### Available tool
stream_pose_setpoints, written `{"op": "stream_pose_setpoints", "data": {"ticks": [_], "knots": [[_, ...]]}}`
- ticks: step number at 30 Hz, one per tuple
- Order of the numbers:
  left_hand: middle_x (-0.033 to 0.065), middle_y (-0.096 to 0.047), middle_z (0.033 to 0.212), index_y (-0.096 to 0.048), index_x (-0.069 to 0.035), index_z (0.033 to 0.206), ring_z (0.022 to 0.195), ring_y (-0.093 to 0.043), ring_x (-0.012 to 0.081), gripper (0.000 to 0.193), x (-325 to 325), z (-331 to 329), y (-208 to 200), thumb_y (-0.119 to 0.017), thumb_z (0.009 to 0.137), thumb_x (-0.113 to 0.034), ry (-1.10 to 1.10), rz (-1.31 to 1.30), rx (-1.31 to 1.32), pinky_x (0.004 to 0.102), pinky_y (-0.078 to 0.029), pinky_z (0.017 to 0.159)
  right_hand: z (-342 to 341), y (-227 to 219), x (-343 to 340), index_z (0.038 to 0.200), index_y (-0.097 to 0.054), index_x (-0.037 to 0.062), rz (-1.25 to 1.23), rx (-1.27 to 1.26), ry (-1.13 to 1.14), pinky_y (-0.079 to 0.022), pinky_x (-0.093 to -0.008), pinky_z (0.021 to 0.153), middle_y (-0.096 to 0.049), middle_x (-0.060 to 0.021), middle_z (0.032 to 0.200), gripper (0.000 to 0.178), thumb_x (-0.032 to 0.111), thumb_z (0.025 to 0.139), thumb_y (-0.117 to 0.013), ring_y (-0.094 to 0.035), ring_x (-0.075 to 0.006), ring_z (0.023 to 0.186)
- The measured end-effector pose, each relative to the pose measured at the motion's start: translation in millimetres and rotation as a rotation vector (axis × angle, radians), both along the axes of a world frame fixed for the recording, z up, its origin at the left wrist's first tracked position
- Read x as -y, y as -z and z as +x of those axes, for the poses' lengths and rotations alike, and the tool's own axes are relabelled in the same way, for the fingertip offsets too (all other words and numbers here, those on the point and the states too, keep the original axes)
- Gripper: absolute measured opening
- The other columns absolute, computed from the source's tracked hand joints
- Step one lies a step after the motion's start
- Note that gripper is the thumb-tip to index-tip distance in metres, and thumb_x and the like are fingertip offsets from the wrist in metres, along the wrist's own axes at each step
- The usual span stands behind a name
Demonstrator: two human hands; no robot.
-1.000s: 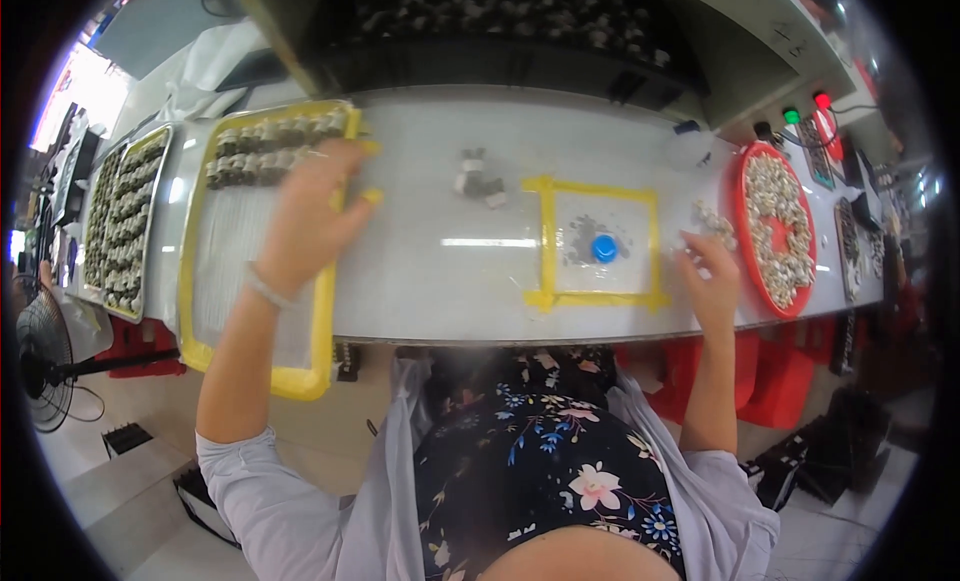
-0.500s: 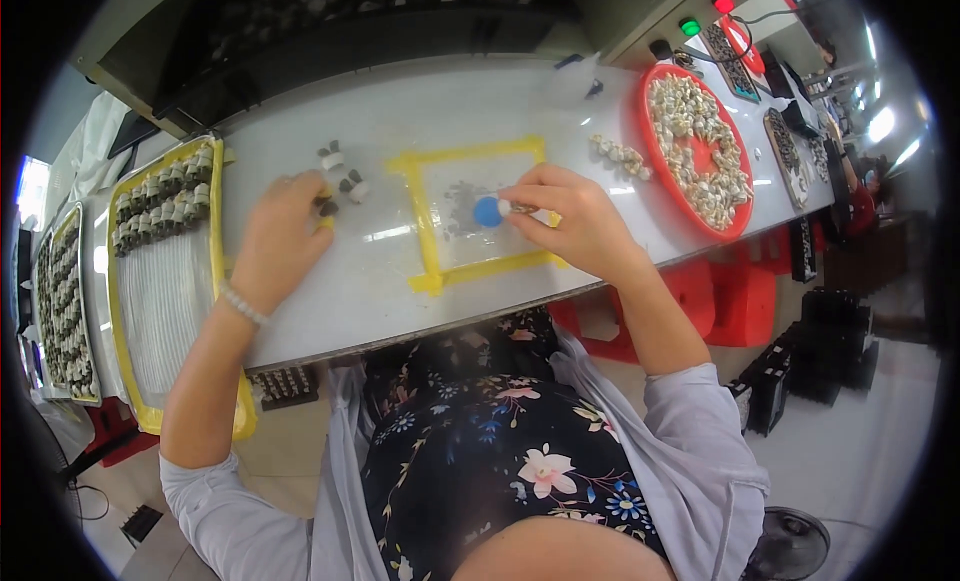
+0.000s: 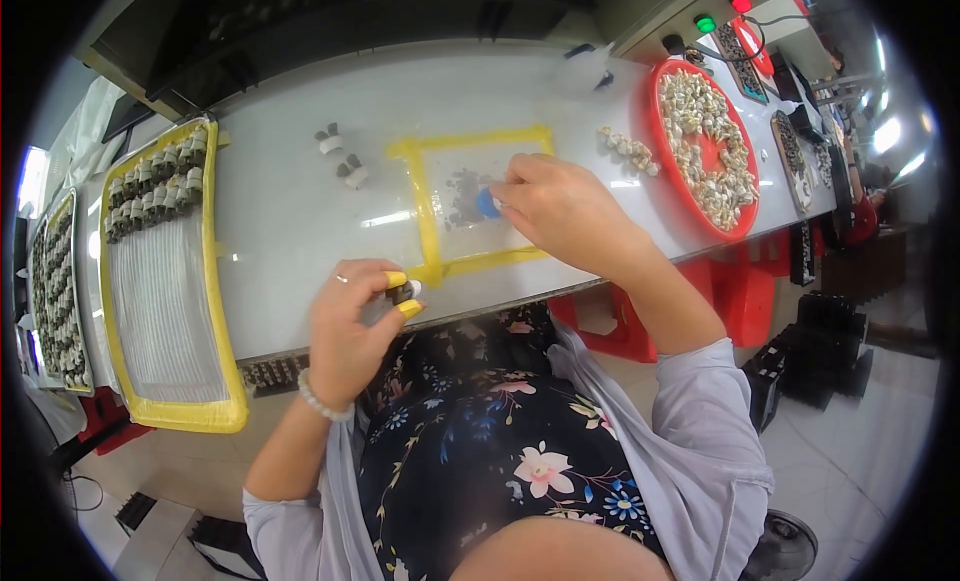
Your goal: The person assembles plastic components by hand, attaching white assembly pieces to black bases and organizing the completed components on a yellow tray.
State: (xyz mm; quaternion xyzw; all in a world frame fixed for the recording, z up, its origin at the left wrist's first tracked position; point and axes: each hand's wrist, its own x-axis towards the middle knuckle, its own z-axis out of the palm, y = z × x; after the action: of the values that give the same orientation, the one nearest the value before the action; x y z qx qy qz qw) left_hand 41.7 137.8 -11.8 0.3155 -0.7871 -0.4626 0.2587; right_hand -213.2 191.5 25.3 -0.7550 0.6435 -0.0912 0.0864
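White-ended dark piece (image 3: 405, 292) sits in left hand (image 3: 352, 316).

a white table (image 3: 290, 216) bears yellow tape (image 3: 426, 213) and a red tray (image 3: 713, 155)

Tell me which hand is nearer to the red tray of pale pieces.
Right. The right hand is left of the red tray, over the yellow-taped square; the left hand is farther left, near the table's front edge, holding a small dark-and-white piece.
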Motion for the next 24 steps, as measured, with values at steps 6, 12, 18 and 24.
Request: {"op": "stream_pose_setpoints", "data": {"ticks": [6,12,18,24], "knots": [[0.012,-0.06,0.092,-0.062,0.001,0.091,0.084,-0.054,0.0297,0.02,3,-4,8,-0.07,0.072,-0.003,-0.04,-0.32,0.077,0.0369,-0.046,0.073,2,-1,2,0.087,-0.066,0.0005,0.023,-0.029,0.008,-0.048,-0.0383,0.069,-0.058,-0.0123,0.083,0.012,0.009,0.082,-0.06,-0.058,-0.0291,0.079],[0.0154,-0.057,0.098,-0.061,0.004,0.094,0.088,-0.052,0.0319,0.023,12,-3,4,-0.068,0.072,-0.001,-0.085,-0.479,0.105,0.0382,-0.046,0.075,2,3,1,0.087,-0.066,-0.0005,-0.009,0.019,0.047,-0.048,-0.0388,0.069,-0.058,-0.0126,0.082,0.012,0.009,0.082,-0.061,-0.058,-0.0297,0.078],[0.0148,-0.057,0.098,-0.06,0.005,0.092,0.091,-0.052,0.0319,0.026,15,0,-4,-0.067,0.068,0.001,0.073,-0.462,0.166,0.0383,-0.046,0.077,-3,-1,1,0.091,-0.067,0.0001,-0.013,0.133,0.02,-0.048,-0.0366,0.068,-0.06,-0.0124,0.084,0.013,0.007,0.081,-0.062,-0.059,-0.0291,0.077],[0.0152,-0.057,0.096,-0.058,0.004,0.092,0.079,-0.057,0.0286,0.025,14,-5,-4,-0.064,0.068,0.005,0.04,-0.152,0.072,0.035,-0.049,0.07,-3,2,-7,0.1,-0.069,0.0026,-0.063,0.472,0.193,-0.048,-0.0293,0.065,-0.063,-0.0098,0.088,0.02,0.007,0.081,-0.067,-0.061,-0.0216,0.075]]}}
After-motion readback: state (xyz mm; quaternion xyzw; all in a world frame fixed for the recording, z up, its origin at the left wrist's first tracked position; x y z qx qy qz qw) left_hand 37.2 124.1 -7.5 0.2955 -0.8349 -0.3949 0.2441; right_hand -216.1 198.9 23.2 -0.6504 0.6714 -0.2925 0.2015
